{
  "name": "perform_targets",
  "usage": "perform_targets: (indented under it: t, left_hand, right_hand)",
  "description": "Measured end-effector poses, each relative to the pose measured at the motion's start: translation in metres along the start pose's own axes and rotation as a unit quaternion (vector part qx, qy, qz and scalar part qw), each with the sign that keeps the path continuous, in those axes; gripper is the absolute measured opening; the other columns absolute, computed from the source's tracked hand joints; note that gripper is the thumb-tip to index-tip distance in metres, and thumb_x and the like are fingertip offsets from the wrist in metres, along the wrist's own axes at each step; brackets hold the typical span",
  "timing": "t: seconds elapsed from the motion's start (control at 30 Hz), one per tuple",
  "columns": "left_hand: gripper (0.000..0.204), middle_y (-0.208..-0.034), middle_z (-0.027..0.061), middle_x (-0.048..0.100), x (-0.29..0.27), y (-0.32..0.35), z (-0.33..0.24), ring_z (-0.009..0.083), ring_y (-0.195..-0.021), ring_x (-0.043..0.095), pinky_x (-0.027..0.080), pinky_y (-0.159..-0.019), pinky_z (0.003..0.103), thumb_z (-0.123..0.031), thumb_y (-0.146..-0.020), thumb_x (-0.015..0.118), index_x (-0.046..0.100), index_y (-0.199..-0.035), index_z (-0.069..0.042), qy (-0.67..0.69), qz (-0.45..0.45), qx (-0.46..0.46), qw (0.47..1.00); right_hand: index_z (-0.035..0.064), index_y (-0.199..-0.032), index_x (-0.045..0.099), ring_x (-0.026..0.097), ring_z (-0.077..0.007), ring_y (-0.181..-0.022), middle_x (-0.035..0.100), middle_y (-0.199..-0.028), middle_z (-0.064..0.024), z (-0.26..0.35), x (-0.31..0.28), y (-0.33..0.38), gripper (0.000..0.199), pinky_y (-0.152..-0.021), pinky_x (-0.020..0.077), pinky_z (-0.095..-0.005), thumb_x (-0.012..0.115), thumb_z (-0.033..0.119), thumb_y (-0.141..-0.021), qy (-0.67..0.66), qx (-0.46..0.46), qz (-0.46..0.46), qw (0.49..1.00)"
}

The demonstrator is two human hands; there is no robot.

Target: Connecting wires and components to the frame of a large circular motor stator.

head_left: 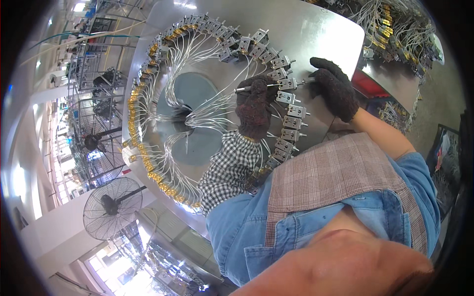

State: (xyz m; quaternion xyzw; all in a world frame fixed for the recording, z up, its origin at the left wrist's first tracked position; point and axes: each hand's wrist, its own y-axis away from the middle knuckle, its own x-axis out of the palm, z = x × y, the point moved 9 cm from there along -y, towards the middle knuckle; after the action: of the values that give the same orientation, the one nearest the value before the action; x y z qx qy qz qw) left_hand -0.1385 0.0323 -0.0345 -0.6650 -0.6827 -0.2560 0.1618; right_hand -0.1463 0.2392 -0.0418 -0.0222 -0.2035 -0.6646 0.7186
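On a round metal table, a ring of small silver metal blocks [292, 122] with pins and white wires runs along the edge. My left hand [254, 111], in a dark knit glove and checkered sleeve, is closed around a thin metal rod [243, 90] that points left. The rod lies in line with one silver block [287, 84] at the hand's right. My right hand [335, 91], also gloved, is just right of that block, by its projecting pin. Its thumb and fingers are apart; whether it touches the pin I cannot tell.
White wire bundles [210, 116] fan out from the central hole in a grey disc [197, 148]. Gold-coloured parts [132, 106] line the left of the ring. More wired parts [387, 29] are heaped at the far right. A caged fan [111, 204] stands at the lower left.
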Motion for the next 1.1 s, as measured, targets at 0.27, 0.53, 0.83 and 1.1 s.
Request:
perform_targets:
  t: [0.27,0.53,0.83,1.1]
  left_hand:
    - [0.017,-0.091,0.0116,0.059,-0.003,-0.002,-0.001,0.0235,-0.083,0.061,0.052,-0.077,0.034,-0.016,-0.091,0.053,0.054,-0.099,-0.002,0.027,-0.016,-0.011,0.999]
    - [0.018,-0.095,0.0131,0.059,0.007,0.0,-0.007,0.0245,-0.083,0.062,0.055,-0.075,0.034,-0.014,-0.088,0.057,0.053,-0.099,0.0,0.051,0.0,-0.016,0.999]
    - [0.016,-0.1,0.013,0.057,0.0,0.0,-0.002,0.0254,-0.09,0.06,0.055,-0.073,0.033,-0.008,-0.088,0.053,0.051,-0.103,0.0,0.073,0.002,-0.018,0.997]
    - [0.024,-0.11,0.0127,0.053,0.038,0.016,-0.022,0.0177,-0.09,0.057,0.054,-0.072,0.03,0.0,-0.089,0.042,0.045,-0.113,-0.001,-0.677,0.147,0.272,0.668]
  right_hand:
    - [0.0005,-0.118,0.051,0.055,-0.0133,-0.064,0.057,-0.081,-0.0086,0.019,0.0,0.006,0.033,-0.061,0.0471,-0.0261,0.048,0.019,-0.09,0.226,-0.132,0.021,0.965]
    - [0.0032,-0.122,0.048,0.051,-0.0111,-0.063,0.056,-0.079,-0.0059,0.018,0.008,0.014,0.039,-0.059,0.0461,-0.0246,0.05,0.024,-0.09,0.023,-0.035,0.0,0.999]
    - [0.003,-0.12,0.05,0.051,-0.0107,-0.064,0.055,-0.075,-0.0049,0.02,0.007,0.015,0.038,-0.057,0.0449,-0.0246,0.051,0.025,-0.09,0.042,-0.017,-0.003,0.999]
    - [0.0055,-0.113,0.056,0.048,-0.0083,-0.057,0.053,-0.07,-0.0024,0.011,0.009,0.015,0.032,-0.05,0.0397,-0.0223,0.05,0.028,-0.091,0.028,0.083,-0.017,0.996]
